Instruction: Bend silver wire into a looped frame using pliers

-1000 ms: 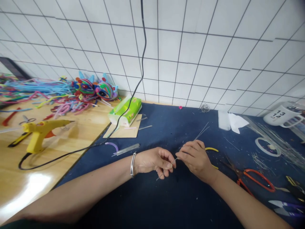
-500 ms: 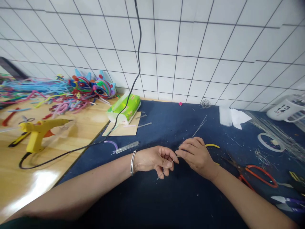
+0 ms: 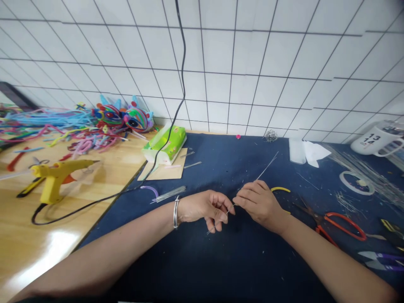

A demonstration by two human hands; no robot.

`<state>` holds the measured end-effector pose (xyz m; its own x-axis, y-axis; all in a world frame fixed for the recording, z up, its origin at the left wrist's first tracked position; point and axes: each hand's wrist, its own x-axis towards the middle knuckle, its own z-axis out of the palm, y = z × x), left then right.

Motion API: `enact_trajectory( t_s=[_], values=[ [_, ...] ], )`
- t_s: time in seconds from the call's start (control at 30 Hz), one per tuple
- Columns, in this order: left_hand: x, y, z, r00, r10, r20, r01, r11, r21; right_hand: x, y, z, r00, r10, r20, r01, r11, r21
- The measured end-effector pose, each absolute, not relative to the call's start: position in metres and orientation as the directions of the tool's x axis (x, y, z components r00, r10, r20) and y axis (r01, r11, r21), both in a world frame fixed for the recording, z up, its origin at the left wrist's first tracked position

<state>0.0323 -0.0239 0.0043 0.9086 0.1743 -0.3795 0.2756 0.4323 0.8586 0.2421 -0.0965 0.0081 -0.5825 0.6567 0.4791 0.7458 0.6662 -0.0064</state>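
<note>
Thin metal wires (image 3: 267, 166) run slantwise through both of my hands above the dark blue mat (image 3: 221, 269). My left hand (image 3: 210, 209), with a silver bangle at the wrist, pinches their lower end between thumb and fingers. Closed around their middle is my right hand (image 3: 259, 206), from which the far ends stick out up and to the right. The stretch inside my right palm is hidden. Just beyond that hand lie yellow-handled pliers (image 3: 280, 189), partly covered by it. A bundle of short wires (image 3: 170, 193) rests beyond my left wrist.
Red-handled scissors (image 3: 344, 225), purple-handled snips (image 3: 378, 259), a white ring (image 3: 356, 183) and long wires (image 3: 372, 172) lie at right, near a white mug (image 3: 375, 139). At left are a yellow glue gun (image 3: 57, 176), its black cord (image 3: 94, 205), pipe cleaners (image 3: 50, 122) and a green tissue pack (image 3: 167, 143).
The wire ends beyond my right hand have drawn closer together and swung slightly to the right. Both hands keep their grip, and the whole view has shifted a little.
</note>
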Motion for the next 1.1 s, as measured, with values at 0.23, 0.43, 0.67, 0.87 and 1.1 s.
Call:
enact_trajectory(
  t_s=[0.23, 0.43, 0.67, 0.87, 1.1],
  values=[
    [0.032, -0.024, 0.006, 0.9, 0.217, -0.378, 0.331, 0.224, 0.917, 0.243, -0.096, 0.008, -0.619, 0.634, 0.464, 0.736, 0.675, 0.058],
    [0.029, -0.035, 0.025, 0.885, 0.465, -0.017, 0.379, -0.698, 0.607, 0.238, -0.101, 0.015, -0.631, 0.655, 0.416, 0.766, 0.609, 0.205],
    [0.028, -0.036, 0.037, 0.883, 0.463, 0.071, 0.461, -0.886, 0.049, 0.233, -0.101, 0.021, -0.569, 0.73, 0.378, 0.823, 0.509, 0.253],
    [0.038, -0.032, 0.035, 0.854, 0.508, 0.116, 0.518, -0.851, -0.089, 0.229, -0.092, 0.033, -0.489, 0.79, 0.369, 0.87, 0.41, 0.274],
    [0.058, -0.004, 0.069, 0.792, 0.569, 0.222, 0.605, -0.782, -0.154, 0.224, -0.063, 0.073, -0.364, 0.855, 0.369, 0.918, 0.263, 0.296]
  ],
)
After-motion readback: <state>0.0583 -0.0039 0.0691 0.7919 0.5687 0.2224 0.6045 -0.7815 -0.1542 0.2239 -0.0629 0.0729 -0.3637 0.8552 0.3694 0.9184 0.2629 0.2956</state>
